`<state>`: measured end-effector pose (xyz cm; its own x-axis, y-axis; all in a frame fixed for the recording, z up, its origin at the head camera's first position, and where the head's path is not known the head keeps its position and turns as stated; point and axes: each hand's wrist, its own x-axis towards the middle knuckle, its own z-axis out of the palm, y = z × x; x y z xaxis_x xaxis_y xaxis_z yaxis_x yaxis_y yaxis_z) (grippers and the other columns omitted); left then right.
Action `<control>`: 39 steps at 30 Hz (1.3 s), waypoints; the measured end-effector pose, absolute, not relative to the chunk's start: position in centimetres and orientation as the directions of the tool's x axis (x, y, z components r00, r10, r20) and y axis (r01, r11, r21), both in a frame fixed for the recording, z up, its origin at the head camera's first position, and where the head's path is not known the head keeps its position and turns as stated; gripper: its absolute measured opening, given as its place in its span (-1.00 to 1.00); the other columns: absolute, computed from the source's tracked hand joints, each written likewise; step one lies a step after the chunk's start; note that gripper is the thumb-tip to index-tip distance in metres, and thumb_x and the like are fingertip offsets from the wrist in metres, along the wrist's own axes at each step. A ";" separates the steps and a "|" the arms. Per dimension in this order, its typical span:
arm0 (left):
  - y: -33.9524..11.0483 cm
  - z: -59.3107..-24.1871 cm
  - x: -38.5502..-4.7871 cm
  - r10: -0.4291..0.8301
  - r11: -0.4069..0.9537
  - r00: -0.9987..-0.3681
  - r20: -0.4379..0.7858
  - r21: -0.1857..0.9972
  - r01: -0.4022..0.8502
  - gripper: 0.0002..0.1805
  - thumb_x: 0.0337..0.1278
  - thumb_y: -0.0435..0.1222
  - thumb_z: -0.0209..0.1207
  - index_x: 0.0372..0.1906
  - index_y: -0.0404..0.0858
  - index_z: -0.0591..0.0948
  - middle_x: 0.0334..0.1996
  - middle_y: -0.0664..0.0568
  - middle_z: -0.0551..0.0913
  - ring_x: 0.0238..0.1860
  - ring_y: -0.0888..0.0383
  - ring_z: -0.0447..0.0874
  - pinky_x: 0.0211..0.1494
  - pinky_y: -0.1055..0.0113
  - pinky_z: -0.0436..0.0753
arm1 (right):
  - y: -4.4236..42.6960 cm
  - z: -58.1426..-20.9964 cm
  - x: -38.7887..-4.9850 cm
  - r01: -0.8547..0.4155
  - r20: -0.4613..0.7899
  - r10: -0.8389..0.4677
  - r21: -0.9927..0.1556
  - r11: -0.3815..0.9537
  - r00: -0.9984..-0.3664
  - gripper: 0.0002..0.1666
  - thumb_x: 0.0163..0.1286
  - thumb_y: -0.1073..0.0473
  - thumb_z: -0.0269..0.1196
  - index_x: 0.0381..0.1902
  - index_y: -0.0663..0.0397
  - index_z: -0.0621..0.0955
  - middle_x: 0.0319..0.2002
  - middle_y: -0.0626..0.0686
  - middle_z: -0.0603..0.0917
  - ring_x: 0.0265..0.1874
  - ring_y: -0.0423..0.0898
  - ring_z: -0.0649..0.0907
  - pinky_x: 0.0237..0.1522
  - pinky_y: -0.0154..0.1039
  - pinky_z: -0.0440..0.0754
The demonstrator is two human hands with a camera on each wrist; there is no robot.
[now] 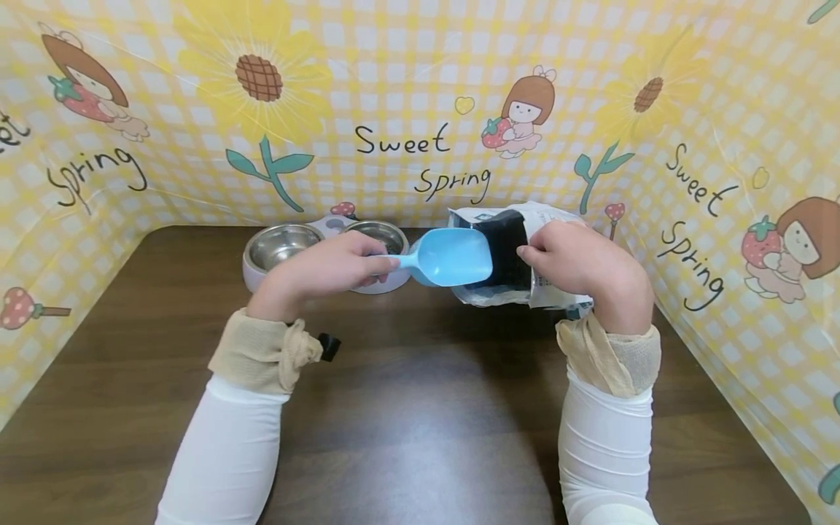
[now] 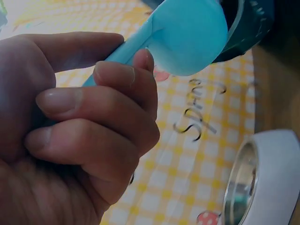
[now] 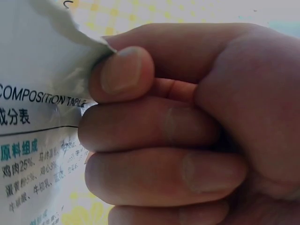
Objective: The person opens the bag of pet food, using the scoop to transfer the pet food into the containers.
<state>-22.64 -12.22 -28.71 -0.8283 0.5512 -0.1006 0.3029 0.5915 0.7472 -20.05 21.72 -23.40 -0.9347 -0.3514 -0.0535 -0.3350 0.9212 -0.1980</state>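
Note:
My left hand point(image 1: 331, 266) grips the handle of a light blue scoop point(image 1: 454, 257), fingers curled round it in the left wrist view. The scoop is held level above the table, its bowl tilted toward me and looking bare inside. Just right of it a white-and-black printed food bag point(image 1: 507, 251) lies on its side, its near-left end facing the scoop. My right hand point(image 1: 580, 259) pinches the bag's edge between thumb and forefinger. In the right wrist view the bag's printed panel point(image 3: 37, 117) shows a composition table. The bag's contents are hidden.
Behind my left hand stands a double pet bowl holder point(image 1: 252, 273) with two steel bowls point(image 1: 282, 244), partly covered by the hand. A yellow checked cloth wall point(image 1: 407, 73) encloses the brown table point(image 1: 420, 408) at the back and sides.

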 end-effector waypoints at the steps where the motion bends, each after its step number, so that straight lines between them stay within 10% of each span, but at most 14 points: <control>1: -11.7 -28.9 -22.8 0.558 0.588 -0.825 -0.089 0.744 0.317 -0.57 0.64 -0.09 0.10 -0.47 -0.18 0.53 -0.64 0.18 0.32 -0.54 0.18 0.25 -0.34 0.32 0.32 | 21.7 -23.4 -20.0 -0.333 -0.054 -0.350 -0.201 0.921 -0.935 -0.40 0.70 0.06 0.10 -0.67 -0.04 0.42 -0.68 -0.09 0.33 -0.59 -0.07 0.46 -0.36 -0.18 0.43; 39: -0.6 -33.6 -23.0 0.442 0.787 -0.871 0.216 0.373 0.491 -0.74 0.67 -0.16 0.17 -0.03 -0.31 0.66 -0.29 -0.10 0.68 -0.31 0.00 0.65 -0.21 0.11 0.69 | 21.6 -23.6 -20.2 -0.338 -0.052 -0.356 -0.215 0.916 -0.933 -0.42 0.70 0.03 0.14 -0.64 -0.02 0.49 -0.67 -0.08 0.38 -0.59 -0.07 0.49 -0.40 -0.18 0.42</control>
